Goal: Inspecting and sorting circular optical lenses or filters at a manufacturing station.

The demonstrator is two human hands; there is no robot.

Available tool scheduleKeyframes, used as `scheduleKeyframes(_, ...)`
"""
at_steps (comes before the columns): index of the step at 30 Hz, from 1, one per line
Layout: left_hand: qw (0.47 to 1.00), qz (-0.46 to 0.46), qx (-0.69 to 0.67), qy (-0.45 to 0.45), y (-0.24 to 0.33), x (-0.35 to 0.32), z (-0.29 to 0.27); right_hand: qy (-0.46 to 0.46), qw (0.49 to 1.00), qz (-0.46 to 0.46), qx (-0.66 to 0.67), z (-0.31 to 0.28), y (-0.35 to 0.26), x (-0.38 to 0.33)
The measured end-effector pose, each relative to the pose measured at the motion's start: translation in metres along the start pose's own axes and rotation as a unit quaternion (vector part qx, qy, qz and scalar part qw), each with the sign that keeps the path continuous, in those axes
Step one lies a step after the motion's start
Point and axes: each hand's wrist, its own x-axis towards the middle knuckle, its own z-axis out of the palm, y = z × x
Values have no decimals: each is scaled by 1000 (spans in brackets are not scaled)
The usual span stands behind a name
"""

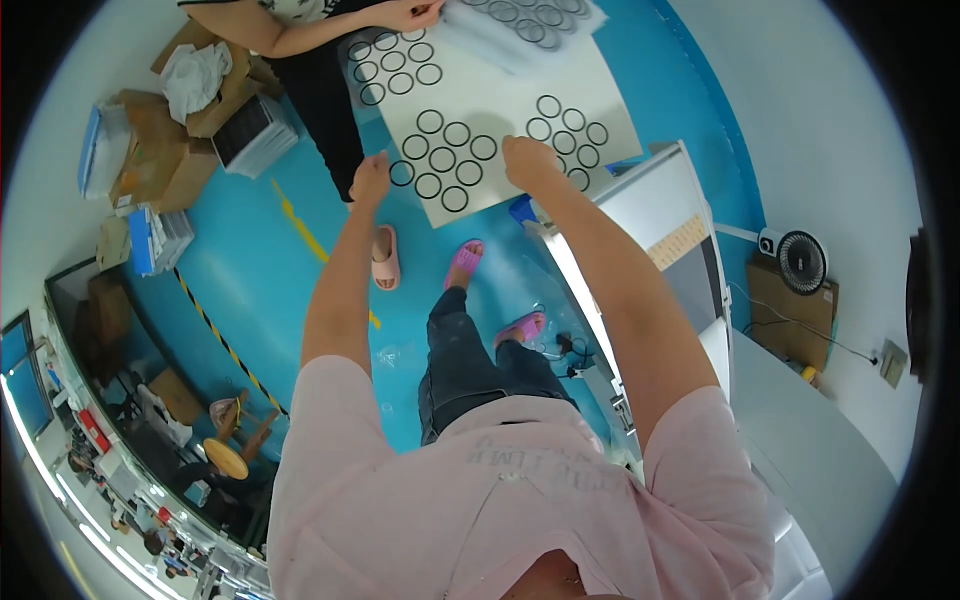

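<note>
Both hands grip the near edge of the sheet (470, 120): left hand (371, 180), right hand (530, 160). A co-worker's hand (405, 14) pinches the far edge. Next, keep it level together.

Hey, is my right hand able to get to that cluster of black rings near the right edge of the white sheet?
Probably yes. Your right hand already rests on the white sheet, just beside those black rings, with nothing in between.

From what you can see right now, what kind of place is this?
Probably a small workshop or factory floor. Both hands, left hand and right hand, hold a white sheet covered with black rings. The blue floor has yellow-black marking tape, and cardboard boxes stand nearby.
</note>
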Motion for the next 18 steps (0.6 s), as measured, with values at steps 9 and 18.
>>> scheduleKeyframes(9, 995, 92, -39, -29, 20, -34, -36, -20, 999, -21, -28, 19, 2, 43)
scheduleKeyframes(18, 860, -101, -473, -163, 85, -81, -121, -52, 999, 6, 11, 10, 5, 44)
